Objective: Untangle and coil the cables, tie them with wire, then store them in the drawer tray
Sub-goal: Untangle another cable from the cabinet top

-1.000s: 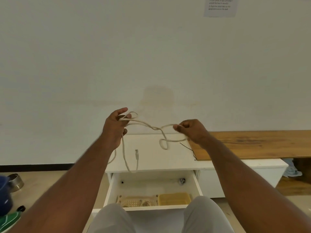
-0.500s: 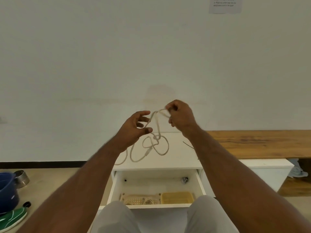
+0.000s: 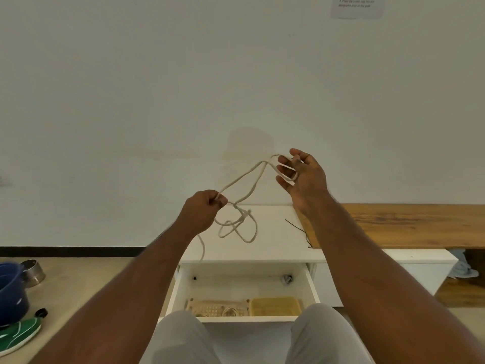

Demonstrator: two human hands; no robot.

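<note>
A cream cable point(image 3: 244, 177) stretches in the air between my two hands above a white cabinet top point(image 3: 270, 245). My left hand point(image 3: 202, 210) pinches one strand in a closed fist. My right hand point(image 3: 301, 177), higher and to the right, has loops of the cable round its spread fingers. A knotted tangle point(image 3: 237, 223) of the cable hangs below the left hand, and one end trails down past the cabinet edge. A thin dark wire point(image 3: 299, 231) lies on the cabinet top. The open drawer point(image 3: 244, 285) below holds a beige tray point(image 3: 210, 307) with a coiled cable and a yellow tray point(image 3: 275, 306).
A wooden bench top point(image 3: 409, 224) runs to the right of the cabinet. On the floor at left stand a blue bucket point(image 3: 10, 290), a steel bowl point(image 3: 34, 271) and a green shoe point(image 3: 19, 334). My knees point(image 3: 183, 337) sit just before the drawer front.
My hands have drawn apart. The right hand rose to the right and spread its fingers inside the cable loops; the left hand dropped and closed on a strand, pulling the cable taut.
</note>
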